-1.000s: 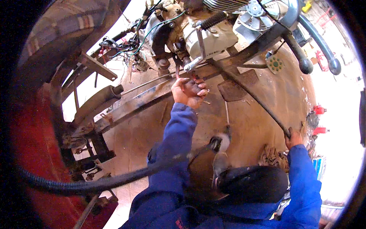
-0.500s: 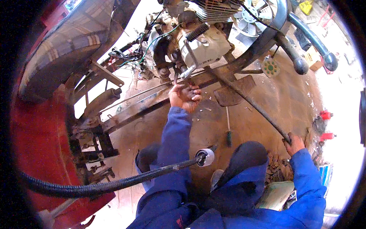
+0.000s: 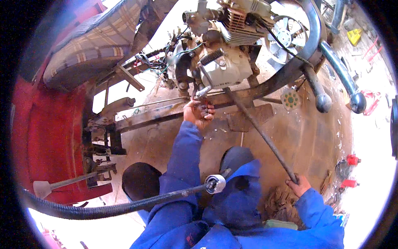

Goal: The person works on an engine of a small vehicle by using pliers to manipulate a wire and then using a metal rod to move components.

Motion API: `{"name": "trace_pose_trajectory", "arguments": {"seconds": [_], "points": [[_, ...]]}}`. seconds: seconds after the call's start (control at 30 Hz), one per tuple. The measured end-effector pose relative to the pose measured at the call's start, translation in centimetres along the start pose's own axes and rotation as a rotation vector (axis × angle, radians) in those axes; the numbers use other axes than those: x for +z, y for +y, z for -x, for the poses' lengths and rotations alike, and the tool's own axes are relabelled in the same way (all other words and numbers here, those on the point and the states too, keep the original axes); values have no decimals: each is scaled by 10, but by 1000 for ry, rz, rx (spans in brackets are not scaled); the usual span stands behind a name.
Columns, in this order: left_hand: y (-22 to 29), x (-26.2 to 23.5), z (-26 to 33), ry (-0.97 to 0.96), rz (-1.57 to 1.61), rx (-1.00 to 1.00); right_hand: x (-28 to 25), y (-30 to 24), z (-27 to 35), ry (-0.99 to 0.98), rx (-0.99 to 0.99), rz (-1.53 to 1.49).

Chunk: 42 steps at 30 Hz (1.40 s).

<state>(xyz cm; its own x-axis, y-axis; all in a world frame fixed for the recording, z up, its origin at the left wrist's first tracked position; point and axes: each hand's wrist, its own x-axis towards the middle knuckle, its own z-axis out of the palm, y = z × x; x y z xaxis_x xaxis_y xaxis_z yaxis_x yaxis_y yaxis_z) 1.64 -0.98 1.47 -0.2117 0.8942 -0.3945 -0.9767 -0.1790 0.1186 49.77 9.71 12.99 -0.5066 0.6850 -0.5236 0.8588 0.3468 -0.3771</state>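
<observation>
My right hand (image 3: 299, 185) is closed round the near end of a long dark metal bar (image 3: 263, 135). The bar slants up and leftward, and its far end sits at the frame under the engine (image 3: 228, 72). My left hand (image 3: 199, 114) is at the rusty frame rail (image 3: 155, 117), just below the engine's lower edge. Its fingers are curled and its thumb points up; what they hold, if anything, is hidden. Right above that hand is the foot of a lever with a black ribbed rubber (image 3: 211, 57).
A plaid-covered seat (image 3: 95, 50) and red body panels (image 3: 54, 137) stand at left. A black ribbed hose (image 3: 124, 207) crosses low in front of me. Beyond the engine are a fan (image 3: 286, 37) and a bent tube frame (image 3: 311, 74). Two red items (image 3: 351, 160) lie at right.
The right hand and the bar's near end have come left and closer to me. My left hand stays beneath the engine. The whole view has shifted, and my knees appear farther left.
</observation>
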Motion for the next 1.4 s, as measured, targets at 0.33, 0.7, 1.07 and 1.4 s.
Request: {"name": "trace_pose_trajectory", "arguments": {"seconds": [0.33, 0.7, 1.07, 1.4], "points": [[-1, -1, 14, -49, 18, -21, 15, 15, -1, 71, 11, 68], [0, -1, 10, 52, 57, 0, 0, -21, -3, -51, 177, 119], [-1, -2, 4, 21, 89, -35, 6, -16, 4, 69, 150, 147], [-2, 2, 7, 72, -10, 34, -2, -33, 1, -39, 248, 224]]}}
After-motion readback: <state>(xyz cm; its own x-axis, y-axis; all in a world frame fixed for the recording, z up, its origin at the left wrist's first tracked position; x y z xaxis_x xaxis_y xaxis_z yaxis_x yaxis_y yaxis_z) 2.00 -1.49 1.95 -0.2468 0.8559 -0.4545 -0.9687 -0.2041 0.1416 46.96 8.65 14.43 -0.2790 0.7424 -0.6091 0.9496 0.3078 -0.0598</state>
